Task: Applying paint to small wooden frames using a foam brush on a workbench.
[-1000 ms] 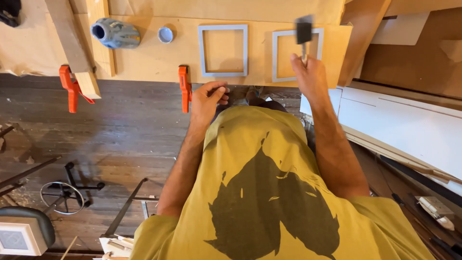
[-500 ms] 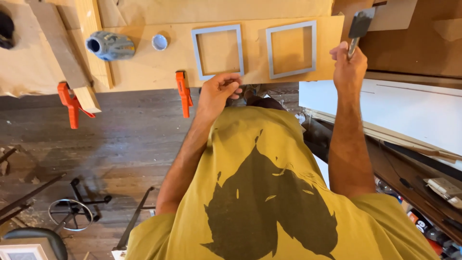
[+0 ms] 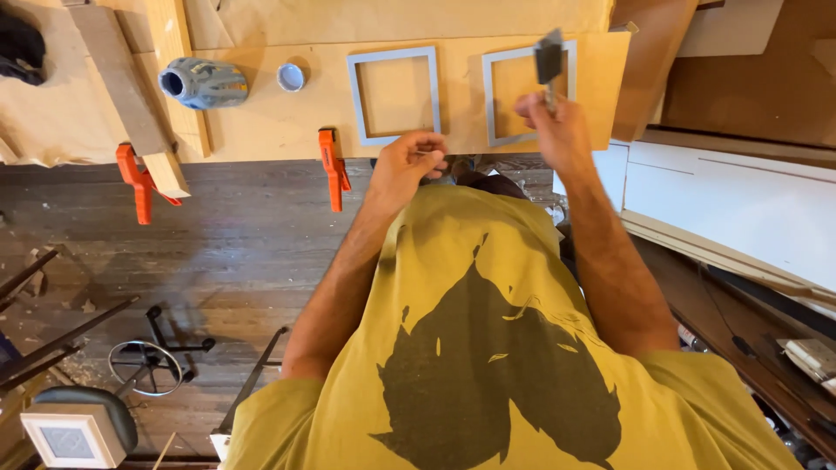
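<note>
Left to right. Two orange clamps [image 3: 139, 178] [image 3: 331, 167] grip the front edge of the bench [image 3: 261, 122]. A grey jug [image 3: 205, 83] lies on its side there, with its cap [image 3: 292, 77] just beside the mouth. Neither is touched.

Your left hand [image 3: 409, 165] is curled loosely at the bench edge, just below the left frame [image 3: 394, 94]. I can't tell if it pinches anything; it looks empty and rests near the frame's lower rail without clearly touching it.

Your right hand [image 3: 553, 130] is closed around the handle of a brush [image 3: 549, 63], bristles up, head over the right frame [image 3: 531, 91], near its upper right. That frame lies flat on the bench, right of the first, close to the bench's right end.

Handling, as a judgement: the frames look like thin, light, stiff mitred strips, already grey and probably wet. They'd skid on the board under brush drag, and the corner joints are the weak spot. Steady a frame by its outer edge, not the painted face. The brush is light; a grip low on the handle, as you have it, gives control. The bristles are soft, so press lightly.

Versus half a second ago: the brush hand has come left, from beyond the bench's right end to over the right frame. The left hand sits slightly right of where it was, at the same edge. Frames, jug, cap and clamps haven't moved on the bench; the view has shifted.
</note>
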